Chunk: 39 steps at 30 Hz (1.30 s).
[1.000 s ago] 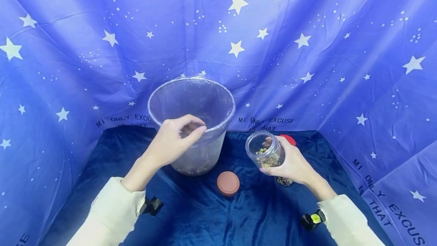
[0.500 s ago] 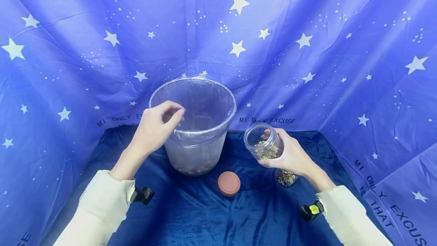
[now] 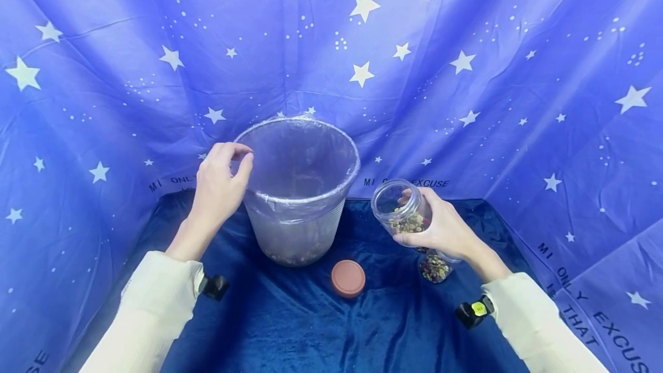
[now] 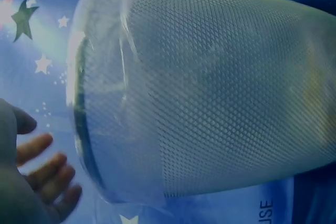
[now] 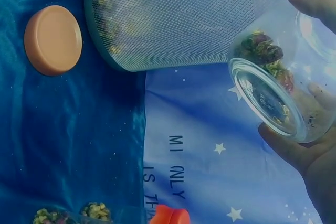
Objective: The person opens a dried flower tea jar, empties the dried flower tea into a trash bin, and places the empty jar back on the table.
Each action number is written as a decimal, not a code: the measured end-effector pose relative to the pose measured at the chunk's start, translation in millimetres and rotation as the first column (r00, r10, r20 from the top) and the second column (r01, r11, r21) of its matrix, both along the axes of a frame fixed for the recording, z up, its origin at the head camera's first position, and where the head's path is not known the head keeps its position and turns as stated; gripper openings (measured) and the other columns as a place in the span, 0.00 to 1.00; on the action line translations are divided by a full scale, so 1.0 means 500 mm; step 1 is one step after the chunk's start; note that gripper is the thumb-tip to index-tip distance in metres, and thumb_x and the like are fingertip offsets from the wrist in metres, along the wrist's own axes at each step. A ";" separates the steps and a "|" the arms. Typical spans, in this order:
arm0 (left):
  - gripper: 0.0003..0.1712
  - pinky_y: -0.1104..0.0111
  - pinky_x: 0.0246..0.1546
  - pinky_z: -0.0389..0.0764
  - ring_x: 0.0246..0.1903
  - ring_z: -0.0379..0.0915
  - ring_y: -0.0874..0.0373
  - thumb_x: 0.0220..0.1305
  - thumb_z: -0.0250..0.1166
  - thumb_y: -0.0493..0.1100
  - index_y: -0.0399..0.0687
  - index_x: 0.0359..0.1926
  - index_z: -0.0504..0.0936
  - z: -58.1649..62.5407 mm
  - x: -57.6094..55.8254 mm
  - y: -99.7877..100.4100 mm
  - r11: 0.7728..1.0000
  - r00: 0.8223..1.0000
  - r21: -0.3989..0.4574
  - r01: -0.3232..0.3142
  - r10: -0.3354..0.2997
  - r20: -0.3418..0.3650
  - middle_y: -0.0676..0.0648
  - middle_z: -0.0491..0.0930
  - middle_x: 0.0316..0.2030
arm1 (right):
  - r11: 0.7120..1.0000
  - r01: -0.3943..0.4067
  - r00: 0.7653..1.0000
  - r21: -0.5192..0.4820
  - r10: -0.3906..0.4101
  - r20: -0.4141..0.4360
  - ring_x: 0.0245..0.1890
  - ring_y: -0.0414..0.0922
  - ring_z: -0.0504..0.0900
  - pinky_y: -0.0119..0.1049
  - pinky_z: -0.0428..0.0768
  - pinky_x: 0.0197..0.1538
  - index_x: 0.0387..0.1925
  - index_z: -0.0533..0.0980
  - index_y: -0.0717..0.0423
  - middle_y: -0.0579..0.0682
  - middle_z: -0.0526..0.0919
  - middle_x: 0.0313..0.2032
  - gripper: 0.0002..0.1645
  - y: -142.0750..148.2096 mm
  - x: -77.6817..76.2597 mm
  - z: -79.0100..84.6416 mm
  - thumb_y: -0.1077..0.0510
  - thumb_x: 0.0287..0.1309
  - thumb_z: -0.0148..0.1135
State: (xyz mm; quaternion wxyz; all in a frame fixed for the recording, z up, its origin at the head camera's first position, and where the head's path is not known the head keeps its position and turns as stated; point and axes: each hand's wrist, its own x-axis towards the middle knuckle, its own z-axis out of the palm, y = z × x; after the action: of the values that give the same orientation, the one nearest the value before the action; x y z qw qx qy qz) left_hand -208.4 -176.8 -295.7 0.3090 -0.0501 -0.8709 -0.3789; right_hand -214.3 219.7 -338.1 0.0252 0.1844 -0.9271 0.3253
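Note:
My right hand [image 3: 440, 226] grips a clear jar [image 3: 397, 203] around its side, thumb at the front. The jar is lidless and tilted, its mouth towards the left, above the cloth. Dried, tea-like bits [image 5: 261, 50] in green, yellow and dark red lie inside it. At the left rim of a mesh waste bin [image 3: 297, 229] with a clear plastic liner, my left hand [image 3: 220, 180] hovers with bent fingers and holds nothing. In the left wrist view its fingers [image 4: 52, 174] are spread beside the bin's rim. Similar bits show at the bottom of the bin.
A round brown-pink lid [image 3: 348, 278] lies on the dark blue cloth [image 3: 311, 327] in front of the bin. Another jar of dried bits [image 3: 435, 268] stands below my right hand. A red object [image 5: 170, 215] shows near the jars. Starry curtains surround the table.
My left hand has moved left and away from the bin's front rim to its left side. My right hand has raised the jar slightly, uncovering more of the standing jar.

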 end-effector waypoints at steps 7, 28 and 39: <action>0.24 0.47 0.60 0.65 0.56 0.68 0.37 0.66 0.54 0.44 0.34 0.58 0.74 0.006 -0.027 -0.013 0.985 0.970 0.084 -0.149 0.129 0.207 0.32 0.74 0.54 | 1.000 -0.002 1.000 0.001 0.002 0.017 0.49 0.50 0.80 0.46 0.78 0.47 0.64 0.64 0.53 0.54 0.81 0.53 0.52 -0.002 -0.004 0.003 0.41 0.41 0.79; 0.36 0.46 0.70 0.58 0.69 0.57 0.31 0.66 0.47 0.45 0.29 0.71 0.57 0.000 -0.076 -0.033 0.982 0.828 0.066 -0.178 0.113 0.549 0.28 0.64 0.68 | 1.000 -0.005 0.999 -0.018 0.006 0.040 0.48 0.50 0.79 0.45 0.79 0.45 0.64 0.64 0.53 0.55 0.80 0.54 0.52 -0.010 -0.009 -0.001 0.41 0.41 0.79; 0.37 0.43 0.70 0.57 0.71 0.53 0.30 0.64 0.35 0.40 0.28 0.73 0.47 -0.009 -0.072 -0.031 0.987 0.773 0.093 -0.130 0.043 0.633 0.26 0.58 0.70 | 0.999 0.007 0.999 -0.032 -0.005 0.042 0.49 0.52 0.81 0.48 0.79 0.49 0.65 0.64 0.53 0.56 0.80 0.53 0.52 -0.019 -0.021 0.003 0.42 0.41 0.79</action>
State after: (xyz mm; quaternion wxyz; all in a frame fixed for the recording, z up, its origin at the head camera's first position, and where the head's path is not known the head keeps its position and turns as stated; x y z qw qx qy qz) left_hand -244.2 -192.2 -300.3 0.0203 0.1398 -0.8985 -0.4156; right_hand -225.0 210.4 -336.4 0.0097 0.1744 -0.9227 0.3437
